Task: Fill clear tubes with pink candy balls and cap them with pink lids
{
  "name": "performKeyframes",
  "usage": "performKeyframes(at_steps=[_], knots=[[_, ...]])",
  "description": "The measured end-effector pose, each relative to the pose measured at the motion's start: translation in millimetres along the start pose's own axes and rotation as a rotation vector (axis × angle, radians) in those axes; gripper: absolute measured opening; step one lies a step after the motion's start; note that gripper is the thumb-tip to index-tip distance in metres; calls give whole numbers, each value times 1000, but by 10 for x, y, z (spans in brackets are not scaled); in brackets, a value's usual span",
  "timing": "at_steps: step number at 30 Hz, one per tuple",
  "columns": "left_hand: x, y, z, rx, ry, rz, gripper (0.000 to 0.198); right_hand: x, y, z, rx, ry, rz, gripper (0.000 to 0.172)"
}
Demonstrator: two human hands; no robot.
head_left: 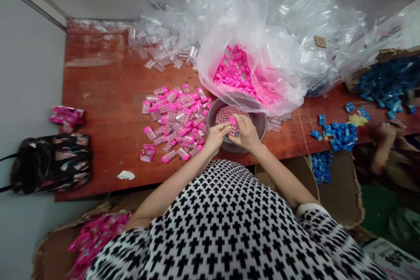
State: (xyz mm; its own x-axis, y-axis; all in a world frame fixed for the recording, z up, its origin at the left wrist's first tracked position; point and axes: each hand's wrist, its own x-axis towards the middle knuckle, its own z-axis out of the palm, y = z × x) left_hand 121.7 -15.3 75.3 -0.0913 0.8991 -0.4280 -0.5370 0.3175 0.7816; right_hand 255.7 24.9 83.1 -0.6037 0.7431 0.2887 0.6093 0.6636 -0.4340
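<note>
- While loose clear plastic covers part of its far side, the table [105, 78] spreads widest, carrying everything in reach.
- Next comes a translucent bag [282, 52], gaping over pink caps [232, 68].
- Below its mouth sits a bowl [261, 129] of pink beads [226, 113].
- The right hand [248, 134] has its grip clamped on a capped container; the left hand [215, 138] brings finger and thumb together against its left side, though whether they pinch it I cannot tell.
- That container [233, 128], held above the bowl, looks light, stiff and slick, its thin clear wall perhaps crackable; best held around the body, just under the cap.
- Smallest, the print: a pink sachet [148, 152] and a white package [392, 256] bear markings, none legible.
</note>
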Motion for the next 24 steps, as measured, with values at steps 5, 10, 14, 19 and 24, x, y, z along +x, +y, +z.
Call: performKeyframes(at_steps=[5, 10, 14, 19, 24], knots=[[39, -55, -45, -4, 25, -3, 29, -17, -4, 104, 6, 2, 66, 58], [101, -138, -70, 10, 69, -33, 30, -37, 13, 251, 38, -57, 128, 61], [102, -66, -116, 42, 149, -30, 33, -120, -26, 185, 125, -61, 93, 79], [268, 268, -644, 226, 344, 243, 24, -527, 414, -190, 162, 138, 390, 48], [421, 393, -1183, 562, 553, 377, 36, -986, 1425, -341, -222, -40, 835, 28]])
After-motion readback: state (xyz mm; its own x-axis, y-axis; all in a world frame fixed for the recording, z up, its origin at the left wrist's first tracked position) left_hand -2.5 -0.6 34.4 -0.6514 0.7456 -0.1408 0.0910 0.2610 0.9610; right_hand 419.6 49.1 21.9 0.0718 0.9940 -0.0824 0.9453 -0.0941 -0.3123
